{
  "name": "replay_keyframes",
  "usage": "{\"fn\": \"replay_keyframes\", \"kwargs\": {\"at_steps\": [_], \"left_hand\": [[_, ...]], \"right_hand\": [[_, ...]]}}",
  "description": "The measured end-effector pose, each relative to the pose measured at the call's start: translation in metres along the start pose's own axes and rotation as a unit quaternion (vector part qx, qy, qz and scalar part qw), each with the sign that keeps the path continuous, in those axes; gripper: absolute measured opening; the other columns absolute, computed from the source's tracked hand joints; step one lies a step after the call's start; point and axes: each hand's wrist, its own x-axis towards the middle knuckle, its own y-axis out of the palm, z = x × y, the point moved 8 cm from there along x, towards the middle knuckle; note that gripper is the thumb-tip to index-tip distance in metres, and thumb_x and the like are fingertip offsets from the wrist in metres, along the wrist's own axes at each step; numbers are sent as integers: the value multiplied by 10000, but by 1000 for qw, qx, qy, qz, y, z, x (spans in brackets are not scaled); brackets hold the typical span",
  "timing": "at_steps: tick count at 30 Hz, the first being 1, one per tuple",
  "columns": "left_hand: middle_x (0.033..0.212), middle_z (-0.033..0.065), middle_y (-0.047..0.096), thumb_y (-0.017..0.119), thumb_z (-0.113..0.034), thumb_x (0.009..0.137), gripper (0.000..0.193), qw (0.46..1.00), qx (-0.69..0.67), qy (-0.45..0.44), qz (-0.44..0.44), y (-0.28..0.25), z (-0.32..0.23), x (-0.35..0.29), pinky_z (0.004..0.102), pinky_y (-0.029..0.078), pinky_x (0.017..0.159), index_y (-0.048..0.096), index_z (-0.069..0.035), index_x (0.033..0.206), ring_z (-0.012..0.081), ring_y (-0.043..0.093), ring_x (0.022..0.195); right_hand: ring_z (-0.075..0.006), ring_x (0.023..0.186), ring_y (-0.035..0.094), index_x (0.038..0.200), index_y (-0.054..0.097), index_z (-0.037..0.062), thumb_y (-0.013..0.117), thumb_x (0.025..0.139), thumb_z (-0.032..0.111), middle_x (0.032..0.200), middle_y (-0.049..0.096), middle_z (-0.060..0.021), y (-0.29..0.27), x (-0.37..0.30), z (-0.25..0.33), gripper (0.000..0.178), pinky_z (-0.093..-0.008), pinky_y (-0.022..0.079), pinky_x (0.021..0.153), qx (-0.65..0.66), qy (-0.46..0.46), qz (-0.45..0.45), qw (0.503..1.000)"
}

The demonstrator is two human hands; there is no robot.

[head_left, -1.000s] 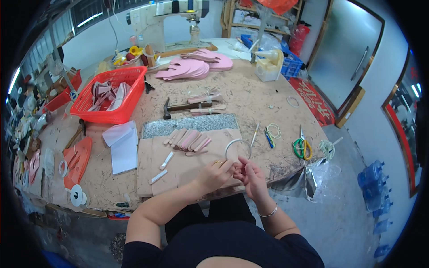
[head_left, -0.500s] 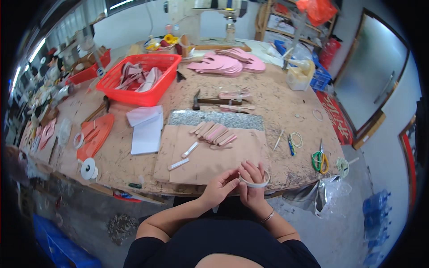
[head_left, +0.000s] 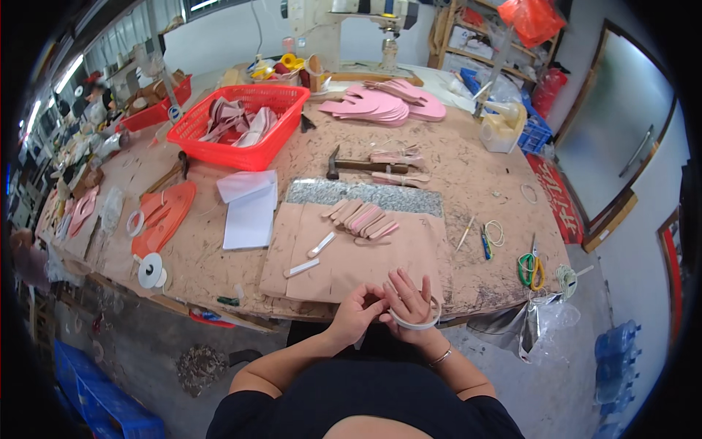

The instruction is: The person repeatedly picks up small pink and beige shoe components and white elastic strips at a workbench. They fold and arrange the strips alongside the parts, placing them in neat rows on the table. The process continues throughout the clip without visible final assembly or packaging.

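Where hands meet: right hand [head_left: 411,304] seemingly ringed by white tape roll [head_left: 417,322].

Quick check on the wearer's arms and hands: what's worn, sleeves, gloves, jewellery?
Both hands are bare, no gloves: left hand, right hand. The forearms are uncovered too; a dark short-sleeved top ends at the upper arms. The right wrist carries a thin silvery bracelet. No watch shows on the left wrist. Rings on the fingers are too small to tell.
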Motion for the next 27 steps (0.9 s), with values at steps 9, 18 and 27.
{"fn": "replay_keyframes", "kwargs": {"at_steps": [9,18,27], "left_hand": [[1116,79,626,584,12,972,259,998,-38,-38,34,8,0,2,285,529,907,558,-17,1228,136,622,1021],[1226,85,612,649,-61,956,369,997,-51,-49,37,4,3,-1,299,520,950,538,-2,1303,152,607,1125],[1362,137,532,653,-283,954,504,764,186,588,189,77,-350,-113,454,428,1038,472,-79,1378,299,525,1253]], "right_hand": [[-318,1462,351,1427,518,111,434,1003,469,1532,444,-121,6,-2,-6,562,-604,-96,1182,-85,16,1,996],[-369,1485,285,1429,531,116,293,1015,588,1548,423,-125,16,-9,-13,672,-627,-137,1157,-102,17,18,994],[-423,1460,308,1396,541,72,356,1032,473,1508,443,-188,7,-14,-28,572,-628,-103,1162,-1,120,18,993]]}}
